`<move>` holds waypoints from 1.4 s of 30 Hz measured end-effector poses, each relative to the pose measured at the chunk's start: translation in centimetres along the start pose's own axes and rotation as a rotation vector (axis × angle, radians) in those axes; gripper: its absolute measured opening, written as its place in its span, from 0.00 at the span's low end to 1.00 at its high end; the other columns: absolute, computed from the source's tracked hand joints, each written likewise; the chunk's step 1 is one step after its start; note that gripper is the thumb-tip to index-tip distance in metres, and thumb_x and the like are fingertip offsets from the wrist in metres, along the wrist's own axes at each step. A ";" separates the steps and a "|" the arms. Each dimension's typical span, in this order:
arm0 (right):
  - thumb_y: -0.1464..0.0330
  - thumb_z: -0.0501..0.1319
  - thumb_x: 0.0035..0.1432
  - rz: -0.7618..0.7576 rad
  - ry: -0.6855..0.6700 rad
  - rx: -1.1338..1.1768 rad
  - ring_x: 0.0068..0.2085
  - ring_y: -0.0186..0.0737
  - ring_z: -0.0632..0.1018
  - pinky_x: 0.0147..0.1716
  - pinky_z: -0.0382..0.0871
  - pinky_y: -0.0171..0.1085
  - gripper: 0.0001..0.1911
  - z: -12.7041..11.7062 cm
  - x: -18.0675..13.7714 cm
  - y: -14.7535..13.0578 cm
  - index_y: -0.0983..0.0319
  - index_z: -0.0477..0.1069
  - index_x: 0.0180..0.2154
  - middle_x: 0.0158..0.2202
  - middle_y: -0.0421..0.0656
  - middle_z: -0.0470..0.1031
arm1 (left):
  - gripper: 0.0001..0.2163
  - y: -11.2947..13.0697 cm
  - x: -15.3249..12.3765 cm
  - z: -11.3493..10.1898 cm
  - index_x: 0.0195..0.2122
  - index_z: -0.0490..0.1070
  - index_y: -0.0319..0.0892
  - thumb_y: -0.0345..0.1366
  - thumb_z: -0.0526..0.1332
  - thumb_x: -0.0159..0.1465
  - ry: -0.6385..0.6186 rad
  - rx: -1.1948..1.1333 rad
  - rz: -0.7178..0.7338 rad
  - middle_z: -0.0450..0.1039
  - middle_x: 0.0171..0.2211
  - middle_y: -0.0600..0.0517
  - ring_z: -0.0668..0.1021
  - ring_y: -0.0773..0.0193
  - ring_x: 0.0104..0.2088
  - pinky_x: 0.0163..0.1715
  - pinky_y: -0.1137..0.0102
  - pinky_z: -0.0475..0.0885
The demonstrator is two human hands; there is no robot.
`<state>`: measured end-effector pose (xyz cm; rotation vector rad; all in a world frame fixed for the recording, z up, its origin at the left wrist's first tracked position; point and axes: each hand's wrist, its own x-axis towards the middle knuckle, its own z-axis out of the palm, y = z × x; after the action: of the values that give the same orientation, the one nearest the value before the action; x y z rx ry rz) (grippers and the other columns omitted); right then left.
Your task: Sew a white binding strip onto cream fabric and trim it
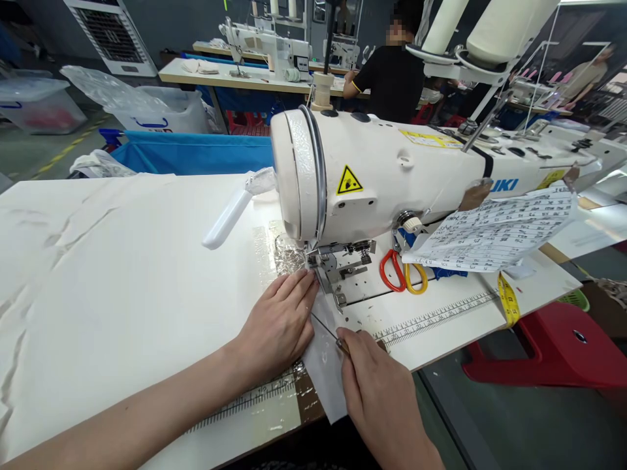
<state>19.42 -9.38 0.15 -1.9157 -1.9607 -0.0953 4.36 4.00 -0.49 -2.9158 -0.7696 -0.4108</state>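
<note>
Worktop (147, 261) carries sewing machine (382, 176). Left hand (281, 320) laid down, fingers together; can't tell if pinching. Right hand (377, 385) grips thin tool (324, 326). White strip (326, 378) lies between hands, overhanging front edge. Step: likely guiding strip in; next move seems to need straight feeding, fingertips clear.

Dark grey wall (183, 26), red stool (551, 352)

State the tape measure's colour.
The tape measure is yellow with dark markings, best in the head view.
</note>
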 end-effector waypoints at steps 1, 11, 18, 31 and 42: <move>0.77 0.47 0.63 -0.002 0.000 0.006 0.30 0.43 0.81 0.23 0.72 0.36 0.16 0.0 0.1 -0.1 0.63 0.67 0.49 0.34 0.45 0.78 | 0.24 0.1 0.0 0.0 0.62 0.65 0.27 0.33 0.45 0.69 -0.003 -0.004 0.000 0.65 0.63 0.38 0.64 0.49 0.64 0.63 0.55 0.60; 0.77 0.48 0.63 -0.002 -0.004 0.014 0.30 0.44 0.81 0.23 0.71 0.37 0.16 0.2 0.6 -0.5 0.63 0.67 0.49 0.34 0.45 0.77 | 0.24 0.2 -0.3 -0.1 0.62 0.64 0.28 0.34 0.45 0.70 -0.004 -0.054 0.014 0.66 0.62 0.40 0.65 0.51 0.64 0.65 0.55 0.58; 0.78 0.51 0.62 0.019 -0.043 0.009 0.32 0.43 0.81 0.25 0.71 0.36 0.16 0.6 1.5 -0.7 0.63 0.68 0.48 0.36 0.45 0.79 | 0.23 -0.5 0.1 -0.1 0.61 0.65 0.28 0.34 0.46 0.70 0.009 -0.058 -0.003 0.67 0.61 0.40 0.66 0.51 0.63 0.64 0.55 0.59; 0.76 0.48 0.64 0.005 0.018 0.146 0.36 0.43 0.83 0.30 0.74 0.35 0.16 1.1 2.3 -0.4 0.64 0.70 0.48 0.40 0.48 0.82 | 0.20 -1.8 1.0 -0.2 0.59 0.66 0.31 0.32 0.49 0.68 0.000 -0.057 -0.064 0.69 0.54 0.39 0.69 0.49 0.54 0.57 0.54 0.65; 0.61 0.50 0.70 0.176 -0.040 0.363 0.38 0.43 0.83 0.26 0.73 0.32 0.16 0.9 0.7 2.1 0.57 0.71 0.53 0.44 0.46 0.82 | 0.19 -2.5 1.0 -0.4 0.58 0.64 0.28 0.29 0.49 0.68 -0.054 -0.075 -0.117 0.69 0.54 0.39 0.70 0.51 0.53 0.51 0.60 0.70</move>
<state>21.29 -8.29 -0.88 -1.8433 -1.6848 0.3277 3.90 6.57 0.23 -2.9713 -0.9568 -0.3804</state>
